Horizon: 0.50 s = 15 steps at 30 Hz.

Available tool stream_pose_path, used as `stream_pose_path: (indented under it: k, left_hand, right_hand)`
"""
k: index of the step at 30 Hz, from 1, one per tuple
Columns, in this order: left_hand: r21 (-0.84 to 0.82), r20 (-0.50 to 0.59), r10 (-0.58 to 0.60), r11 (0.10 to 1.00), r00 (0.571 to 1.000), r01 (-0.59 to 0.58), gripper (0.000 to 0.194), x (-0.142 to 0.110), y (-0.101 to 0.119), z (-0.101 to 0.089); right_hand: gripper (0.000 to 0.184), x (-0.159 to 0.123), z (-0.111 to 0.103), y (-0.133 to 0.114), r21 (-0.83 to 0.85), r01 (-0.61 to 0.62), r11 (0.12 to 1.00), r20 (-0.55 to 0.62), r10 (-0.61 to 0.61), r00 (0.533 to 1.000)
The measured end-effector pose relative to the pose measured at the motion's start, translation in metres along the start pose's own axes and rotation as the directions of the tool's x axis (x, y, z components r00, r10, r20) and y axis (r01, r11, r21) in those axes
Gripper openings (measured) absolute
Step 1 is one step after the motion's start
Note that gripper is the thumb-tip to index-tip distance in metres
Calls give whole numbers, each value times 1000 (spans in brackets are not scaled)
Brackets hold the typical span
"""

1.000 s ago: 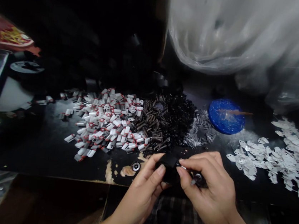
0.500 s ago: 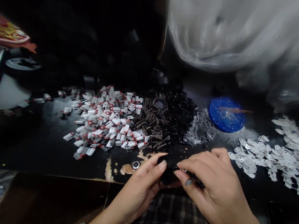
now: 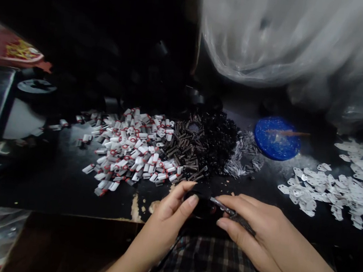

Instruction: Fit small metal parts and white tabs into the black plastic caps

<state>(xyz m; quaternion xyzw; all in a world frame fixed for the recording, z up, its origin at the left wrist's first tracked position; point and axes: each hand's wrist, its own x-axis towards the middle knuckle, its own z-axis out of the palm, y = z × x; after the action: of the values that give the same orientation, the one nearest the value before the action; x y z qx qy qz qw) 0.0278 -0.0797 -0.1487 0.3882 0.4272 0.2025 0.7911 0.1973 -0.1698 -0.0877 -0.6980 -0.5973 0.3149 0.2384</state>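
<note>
At the table's front edge my left hand (image 3: 176, 209) is closed around a black round part (image 3: 202, 203), its thumb on the near side. Much of that part is lost in shadow and behind the fingers. My right hand (image 3: 253, 227) grips a thin dark metal tool (image 3: 232, 213) with a ridged handle, thumb below and fingers above. The tool's narrow tip reaches the right side of the black part; whether it is inside or only touching, I cannot tell. Beyond my hands lie springs (image 3: 193, 162) and small black pieces (image 3: 218, 142) in heaps.
White sleeves with red rings (image 3: 134, 148) are heaped to the left. Small silver pins (image 3: 243, 156) lie beside a blue round lid (image 3: 275, 144) with a brown stick (image 3: 288, 133) across it. Flat white metal tabs (image 3: 342, 189) spread at right. A clear plastic bag (image 3: 260, 44) hangs behind.
My right-hand fingertips have drawn back from the black part, and the tool now points toward it with its tip extended. The left hand still holds the part, shifted slightly left.
</note>
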Motion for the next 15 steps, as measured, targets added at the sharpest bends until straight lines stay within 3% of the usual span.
stream_pose_path:
  k: [4,7,9,11,13,15]
  left_hand:
    - [310,100,194,926,976,-216,18,-2,4,-13]
    - [331,256,388,825,885,-457,27,-8,4,-22]
    - [296,231,470,800,852,-521,30,-12,0,-22]
    - [276,56,431,860,901,-429,24,-14,-7,-15]
    - [198,-87,292,942,952,-271,21,-14,-13,-6]
    - [101,-73,155,984,985,-147,23,-12,-18,2]
  right_hand:
    - [13,-3,-12,-2,140,-93,986,146,72,987]
    - [20,-6,-20,-1,398,-179,900,350,32,936]
    - [23,-6,-20,3,497,-260,828,417,35,908]
    - [19,-2,-16,10,432,-280,857,325,142,935]
    - [12,7,-10,19,168,-268,949,54,263,963]
    - [8,17,-4,28,-169,-274,947,-192,241,951]
